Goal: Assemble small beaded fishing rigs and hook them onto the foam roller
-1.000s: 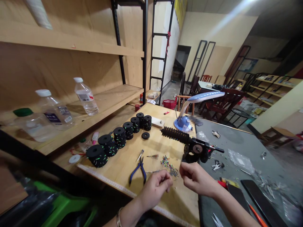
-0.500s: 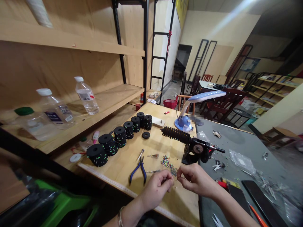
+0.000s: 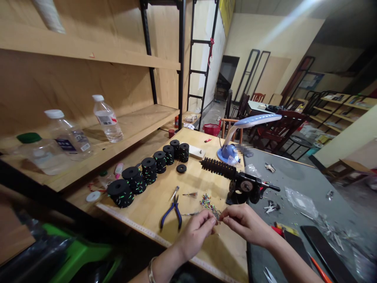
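My left hand (image 3: pixel 200 231) and my right hand (image 3: pixel 242 222) meet fingertip to fingertip over the near part of the wooden board. Both are closed in a pinch, and whatever they hold is too small to name. Just beyond the fingertips lies a heap of small coloured beads (image 3: pixel 207 201). Pliers with blue handles (image 3: pixel 172 214) rest to the left of my left hand. Behind my right hand stands a black clamp-like device (image 3: pixel 244 184), carrying a ribbed black spool stack (image 3: pixel 218 167) on its shaft.
Stacks of black foam spools (image 3: pixel 120 192) line the board's left side, with a single black disc (image 3: pixel 181 168) nearby. A blue desk lamp (image 3: pixel 227 153) stands at the back. On the grey mat (image 3: pixel 282 173) at right lie plastic bags, scissors (image 3: pixel 269 275) and a black phone-like slab (image 3: pixel 326 247).
My two hands have come closer together, so that their fingertips now meet. My left hand has shifted slightly up and right. The things on the board have stayed put.
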`<state>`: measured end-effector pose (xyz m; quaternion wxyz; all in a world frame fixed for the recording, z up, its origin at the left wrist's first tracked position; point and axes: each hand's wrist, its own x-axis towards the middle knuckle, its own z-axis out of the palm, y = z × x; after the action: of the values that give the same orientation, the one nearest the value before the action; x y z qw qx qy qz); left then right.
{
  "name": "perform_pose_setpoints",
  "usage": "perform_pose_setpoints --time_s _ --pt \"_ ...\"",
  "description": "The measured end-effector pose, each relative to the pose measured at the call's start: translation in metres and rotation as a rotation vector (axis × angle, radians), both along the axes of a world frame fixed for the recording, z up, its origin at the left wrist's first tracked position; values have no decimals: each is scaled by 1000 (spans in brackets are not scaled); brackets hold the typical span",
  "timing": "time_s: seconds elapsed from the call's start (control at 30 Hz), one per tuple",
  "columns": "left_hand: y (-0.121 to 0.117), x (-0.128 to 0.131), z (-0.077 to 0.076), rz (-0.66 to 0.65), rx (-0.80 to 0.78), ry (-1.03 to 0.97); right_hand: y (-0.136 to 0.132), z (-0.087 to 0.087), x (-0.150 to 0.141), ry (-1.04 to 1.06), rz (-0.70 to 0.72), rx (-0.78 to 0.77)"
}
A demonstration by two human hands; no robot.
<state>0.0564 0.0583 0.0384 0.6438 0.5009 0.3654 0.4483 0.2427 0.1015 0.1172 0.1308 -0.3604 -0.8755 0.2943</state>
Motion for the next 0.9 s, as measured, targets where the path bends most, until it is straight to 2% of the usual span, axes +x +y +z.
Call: perform_pose_setpoints --time_s 0.2,0.53,0.73,0.9 --pt "0 4 9 56 64 118 -1 -4 1 25 -4 -20" --pt "-1 5 15 59 82 145 0 -7 -2 25 4 -3" --pt "0 3 10 49 104 169 2 -7 -2 -2 15 34" --pt "-2 0 -1 17 92 177 -4 -2 -1 26 2 117"
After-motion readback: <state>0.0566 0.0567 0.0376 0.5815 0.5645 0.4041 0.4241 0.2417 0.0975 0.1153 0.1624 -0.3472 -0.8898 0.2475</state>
